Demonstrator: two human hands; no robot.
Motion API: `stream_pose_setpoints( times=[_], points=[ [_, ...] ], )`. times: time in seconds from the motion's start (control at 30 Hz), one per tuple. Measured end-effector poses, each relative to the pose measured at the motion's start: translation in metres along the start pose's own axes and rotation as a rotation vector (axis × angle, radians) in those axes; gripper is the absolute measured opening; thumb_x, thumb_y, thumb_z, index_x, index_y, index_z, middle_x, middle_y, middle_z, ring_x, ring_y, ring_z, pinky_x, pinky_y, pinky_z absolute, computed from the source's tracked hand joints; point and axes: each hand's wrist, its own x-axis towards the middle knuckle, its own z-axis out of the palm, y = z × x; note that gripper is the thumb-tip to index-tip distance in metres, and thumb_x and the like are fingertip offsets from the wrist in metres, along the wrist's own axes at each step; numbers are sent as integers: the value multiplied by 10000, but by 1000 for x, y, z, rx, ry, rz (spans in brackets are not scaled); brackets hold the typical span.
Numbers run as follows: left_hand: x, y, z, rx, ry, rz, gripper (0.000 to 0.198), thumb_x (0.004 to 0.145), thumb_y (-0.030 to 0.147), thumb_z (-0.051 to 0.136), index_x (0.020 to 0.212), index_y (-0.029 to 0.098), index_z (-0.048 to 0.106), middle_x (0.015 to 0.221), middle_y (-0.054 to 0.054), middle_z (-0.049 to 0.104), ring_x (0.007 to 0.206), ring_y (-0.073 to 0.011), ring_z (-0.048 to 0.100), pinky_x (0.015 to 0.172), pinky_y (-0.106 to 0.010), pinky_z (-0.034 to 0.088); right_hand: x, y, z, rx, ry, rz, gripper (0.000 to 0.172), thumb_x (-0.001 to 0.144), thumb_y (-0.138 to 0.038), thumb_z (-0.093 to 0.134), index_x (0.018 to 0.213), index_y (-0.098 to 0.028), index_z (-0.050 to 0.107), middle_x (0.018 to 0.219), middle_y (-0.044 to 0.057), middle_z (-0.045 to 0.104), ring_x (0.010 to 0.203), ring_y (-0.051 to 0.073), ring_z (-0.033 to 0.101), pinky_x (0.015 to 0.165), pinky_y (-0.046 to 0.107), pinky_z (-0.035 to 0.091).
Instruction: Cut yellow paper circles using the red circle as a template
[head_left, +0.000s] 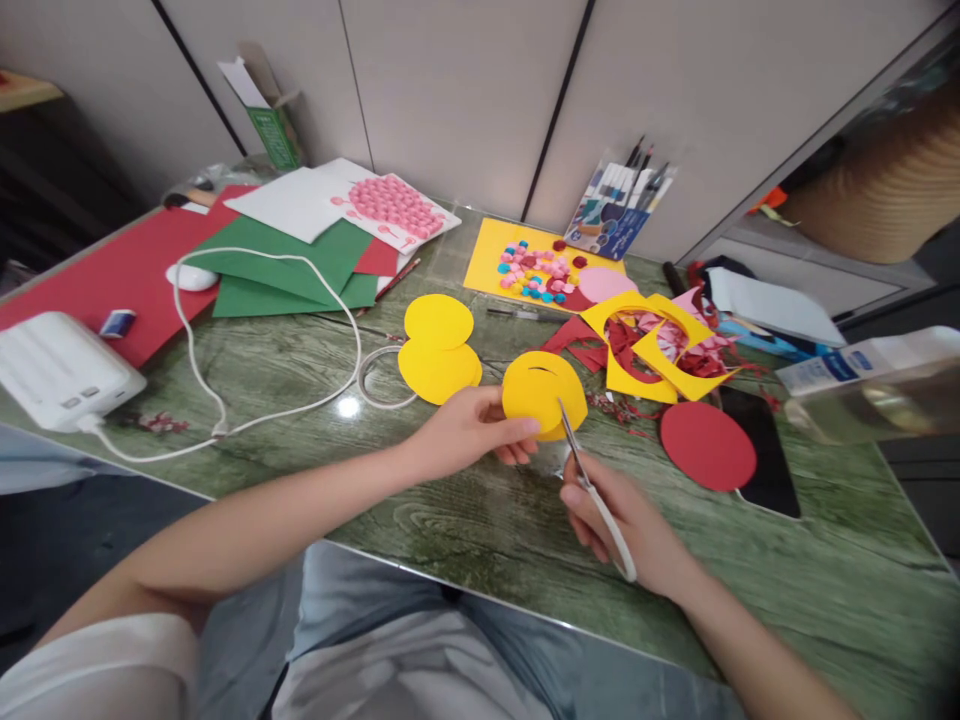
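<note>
My left hand (pixel 472 428) pinches a round yellow paper (pixel 536 393) above the table, thumb on its front. A curved slit shows near the top of this paper. In my right hand (pixel 611 515) is a pair of scissors (pixel 604 515) with white handles, its blades at the right part of the yellow paper. Just left of the held paper, two yellow paper rounds (pixel 439 345) lie overlapping on the table. A red paper circle (pixel 707 446) rests to the right, partly over a dark phone (pixel 761 455).
Yellow and red scraps (pixel 660 345) lie at the right, behind the red circle. Coloured pompoms (pixel 536 270) sit on yellow paper at the back. Green sheets (pixel 289 275), a white cable (pixel 266 410) and a power bank (pixel 64 370) occupy the left of the table (pixel 450 520).
</note>
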Motion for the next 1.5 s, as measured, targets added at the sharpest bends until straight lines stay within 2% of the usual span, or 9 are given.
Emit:
stream_pose_setpoints(
  times=[0.17,0.37,0.73,1.03,1.33,1.4,1.5],
  points=[
    [-3,-6,12,-36,67,32,258,774,347,584,821,94,601,684,-38,638,574,-93,587,533,-199,485,2,1,5,-66,36,-19,276,875,-438,424,720,-220,355,468,-74,441,357,74,383,348,174,293],
    [-8,-4,8,135,60,59,238,769,349,583,738,113,591,617,-11,608,552,-103,578,541,-215,478,1,3,9,-24,10,-39,249,872,-419,405,732,-221,345,521,-65,460,380,73,383,371,179,310],
    [-9,-1,5,233,45,52,211,773,323,565,809,118,600,635,-3,598,573,-112,576,576,-235,492,-1,2,12,-1,-6,-49,232,896,-402,367,754,-219,347,518,-70,454,369,65,371,363,171,293],
    [-6,7,-5,288,-49,28,196,751,312,587,769,117,586,610,10,589,552,-105,572,517,-199,468,0,3,11,55,-42,-26,259,891,-422,403,741,-213,369,469,-78,460,332,56,371,325,146,283],
    [-8,29,-22,592,-195,67,165,770,268,553,696,124,590,591,6,605,543,-99,563,522,-191,420,-2,3,3,66,-126,17,289,873,-433,455,712,-207,373,443,-86,432,324,42,341,323,138,266],
    [-8,29,-22,575,-183,46,147,764,259,559,721,123,595,599,6,605,544,-98,562,521,-191,423,-2,2,0,68,-137,17,295,869,-437,460,707,-207,370,442,-85,434,323,43,341,323,140,262],
    [-7,21,-15,384,-82,-2,190,765,297,566,800,112,594,627,-2,603,556,-102,573,528,-201,452,-1,3,0,60,-103,-9,289,878,-442,437,718,-210,370,451,-78,453,320,49,346,318,146,255]
  ],
)
